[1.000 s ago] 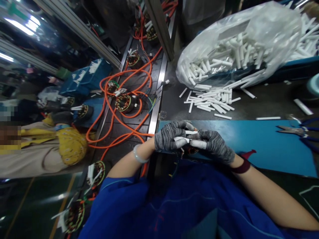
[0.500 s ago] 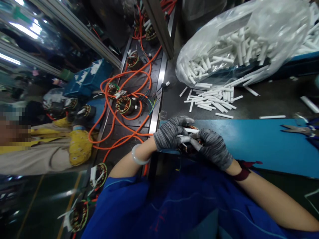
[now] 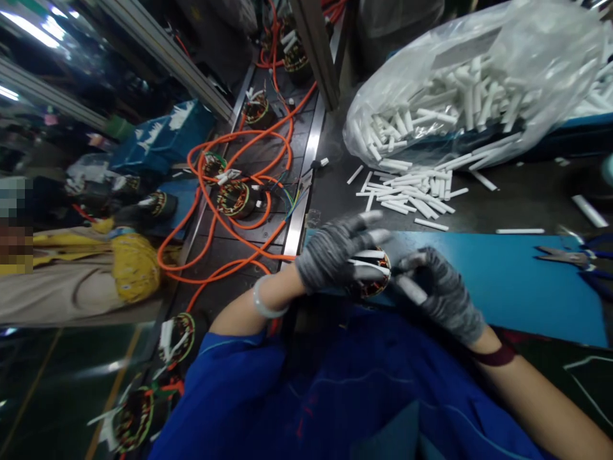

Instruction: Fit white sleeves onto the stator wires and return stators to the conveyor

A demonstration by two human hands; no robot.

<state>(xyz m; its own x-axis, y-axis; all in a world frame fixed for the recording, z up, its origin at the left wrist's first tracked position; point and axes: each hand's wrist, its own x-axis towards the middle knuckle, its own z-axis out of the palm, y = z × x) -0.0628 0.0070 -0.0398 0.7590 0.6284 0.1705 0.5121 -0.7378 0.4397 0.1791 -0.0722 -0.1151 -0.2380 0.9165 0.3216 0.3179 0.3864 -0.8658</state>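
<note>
A wound motor stator (image 3: 378,285) with copper-coloured coils lies at the front edge of the blue mat, partly hidden under my left hand. White sleeving tubes (image 3: 368,254) cross its top. My left hand (image 3: 338,252), in a grey knitted glove with pale fingertips, reaches over the stator with fingers stretched and apart. Its thumb lies along the tubes; whether it presses on them I cannot tell. To the right of the stator, clear of it, is my right hand (image 3: 438,291), gloved alike. A gap shows between its thumb and bent fingers, with nothing visible held.
Loose white tubes (image 3: 421,191) lie beyond the blue mat (image 3: 498,275), before a plastic bag (image 3: 359,121) of more. Pliers (image 3: 565,255) rest at right. Orange cables (image 3: 215,239) and other stators (image 3: 234,199) occupy the line at left. A co-worker's yellow sleeve (image 3: 136,265) is beyond.
My right hand has drawn away from the stator to the right. My left fingers have lifted and spread, so more of the coils and tubes shows. The view has shifted slightly.
</note>
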